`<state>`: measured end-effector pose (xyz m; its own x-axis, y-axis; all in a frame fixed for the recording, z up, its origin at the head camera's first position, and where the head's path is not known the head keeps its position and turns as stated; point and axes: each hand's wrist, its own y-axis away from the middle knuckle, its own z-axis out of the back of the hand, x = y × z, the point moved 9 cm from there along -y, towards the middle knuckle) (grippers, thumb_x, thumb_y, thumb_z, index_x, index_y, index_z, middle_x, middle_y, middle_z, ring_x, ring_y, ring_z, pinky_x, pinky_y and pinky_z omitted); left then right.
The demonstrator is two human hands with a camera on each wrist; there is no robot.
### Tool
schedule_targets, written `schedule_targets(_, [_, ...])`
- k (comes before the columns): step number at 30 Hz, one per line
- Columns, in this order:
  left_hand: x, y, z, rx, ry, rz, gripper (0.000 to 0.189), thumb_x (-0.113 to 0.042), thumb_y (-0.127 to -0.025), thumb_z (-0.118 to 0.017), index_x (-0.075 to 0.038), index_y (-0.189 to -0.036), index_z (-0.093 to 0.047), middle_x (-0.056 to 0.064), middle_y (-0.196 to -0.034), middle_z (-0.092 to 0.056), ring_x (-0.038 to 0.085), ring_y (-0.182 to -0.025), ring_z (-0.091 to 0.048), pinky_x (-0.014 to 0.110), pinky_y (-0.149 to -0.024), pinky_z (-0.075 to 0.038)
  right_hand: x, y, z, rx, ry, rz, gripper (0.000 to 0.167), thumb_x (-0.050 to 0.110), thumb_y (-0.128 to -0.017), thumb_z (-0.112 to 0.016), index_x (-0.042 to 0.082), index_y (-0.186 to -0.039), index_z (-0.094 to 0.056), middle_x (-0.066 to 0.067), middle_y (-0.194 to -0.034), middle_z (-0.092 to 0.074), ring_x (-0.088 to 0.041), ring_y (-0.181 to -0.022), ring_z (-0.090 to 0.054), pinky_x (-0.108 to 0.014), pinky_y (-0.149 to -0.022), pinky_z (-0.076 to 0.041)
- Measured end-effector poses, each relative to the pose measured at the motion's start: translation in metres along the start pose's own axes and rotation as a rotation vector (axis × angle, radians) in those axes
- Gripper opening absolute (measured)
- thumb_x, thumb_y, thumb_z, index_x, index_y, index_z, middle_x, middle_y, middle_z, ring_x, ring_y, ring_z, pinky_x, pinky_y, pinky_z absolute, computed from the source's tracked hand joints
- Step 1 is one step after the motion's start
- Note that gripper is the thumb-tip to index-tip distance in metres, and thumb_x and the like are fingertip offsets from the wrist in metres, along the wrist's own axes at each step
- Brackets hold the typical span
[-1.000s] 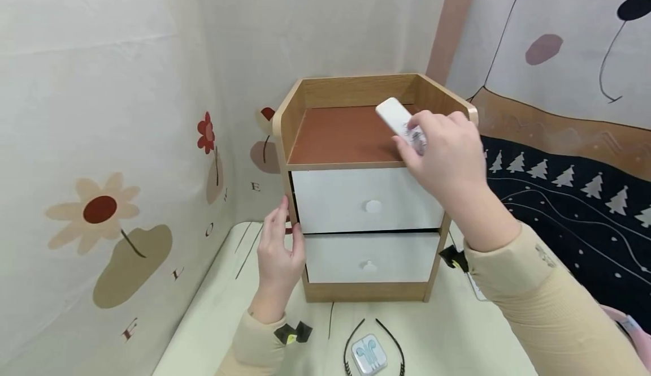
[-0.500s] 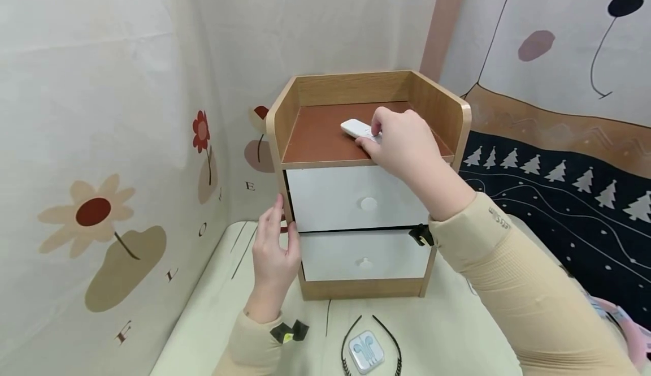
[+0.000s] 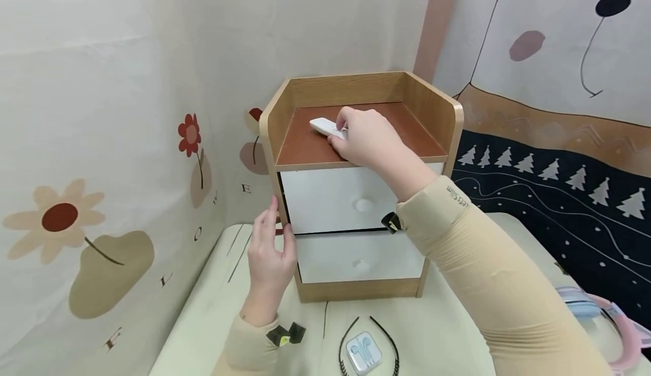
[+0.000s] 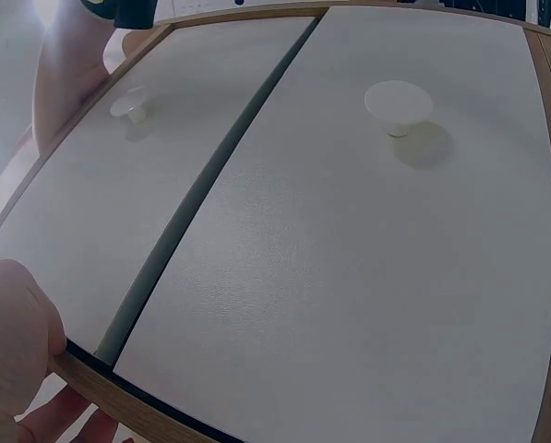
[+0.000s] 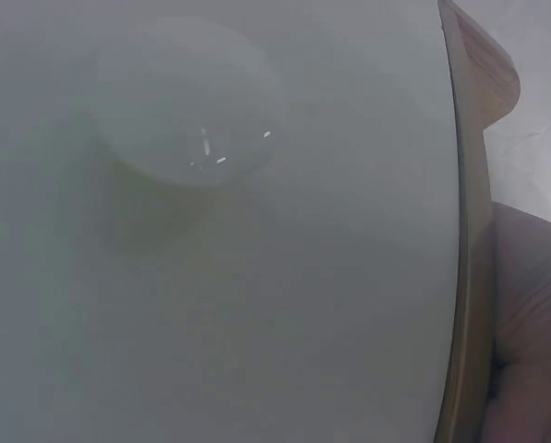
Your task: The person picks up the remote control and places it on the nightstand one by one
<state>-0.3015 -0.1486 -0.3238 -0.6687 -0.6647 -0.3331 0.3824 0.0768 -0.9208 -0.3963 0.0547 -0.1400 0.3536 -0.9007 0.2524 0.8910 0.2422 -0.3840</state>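
Note:
A small wooden cabinet (image 3: 358, 292) with two white drawers, upper (image 3: 325, 195) and lower (image 3: 325, 257), stands in the middle of the head view. Over its brown top shelf (image 3: 300, 147), my right hand (image 3: 366, 135) pinches a white remote control (image 3: 323, 126) between thumb and fingers, its free end pointing left. My left hand (image 3: 269, 254) rests against the cabinet's left side with fingers straight and thumb near the front edge. The left wrist view shows that hand (image 4: 17, 341) at the side panel. Both drawers sit in the cabinet, with a dark gap between them.
On the pale surface (image 3: 203, 331) before the cabinet lie a black headband (image 3: 391, 345) and a clear case with earphones (image 3: 363, 353). Pink and blue headphones (image 3: 628, 336) lie at the far right. Raised walls (image 3: 351, 90) edge the shelf; printed cloth hangs behind.
My right hand has carried the remote control left and lower over the shelf, tipping it flatter. The left hand stays at the cabinet's side. The head view has shifted slightly, showing more of the headphones.

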Motion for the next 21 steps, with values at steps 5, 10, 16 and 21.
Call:
schedule_targets(5, [-0.001,-0.001,0.001,0.0,0.002,0.012,0.064,0.005,-0.099,-0.065,0.0,-0.161,-0.051,0.029,-0.128,-0.066,0.038,-0.102,-0.072,0.054,-0.077,-0.066,0.006,-0.006,-0.003,0.046,0.004,0.028,0.036,0.032,-0.104,-0.058,0.011,-0.133,-0.065,-0.012,-0.114,-0.076,-0.03,-0.102,-0.066,-0.043,-0.091,-0.057])
schedule_targets(10, [0.0,0.0,0.002,-0.002,0.0,0.018,0.064,0.004,-0.099,-0.064,-0.001,-0.162,-0.051,0.029,-0.129,-0.066,0.039,-0.103,-0.072,0.054,-0.077,-0.066,0.009,-0.013,-0.007,0.094,0.029,0.056,0.042,0.032,-0.104,-0.057,0.014,-0.141,-0.064,-0.012,-0.127,-0.075,-0.03,-0.111,-0.065,-0.044,-0.099,-0.056])
schedule_targets(16, [0.003,-0.001,0.002,0.0,-0.003,0.013,0.066,0.005,-0.099,-0.064,-0.002,-0.162,-0.05,0.029,-0.13,-0.066,0.038,-0.101,-0.072,0.054,-0.075,-0.067,0.013,-0.023,-0.014,0.121,0.036,0.09,0.051,0.032,-0.101,-0.055,0.019,-0.15,-0.062,-0.011,-0.141,-0.071,-0.03,-0.122,-0.065,-0.046,-0.11,-0.054])
schedule_targets(21, [0.005,0.001,0.002,0.008,-0.01,0.001,0.067,0.006,-0.098,-0.064,-0.002,-0.163,-0.049,0.029,-0.129,-0.066,0.037,-0.097,-0.072,0.054,-0.075,-0.067,0.012,-0.025,-0.023,0.171,0.052,0.074,0.061,0.036,-0.103,-0.05,0.027,-0.163,-0.054,-0.012,-0.152,-0.06,-0.031,-0.128,-0.061,-0.048,-0.11,-0.053])
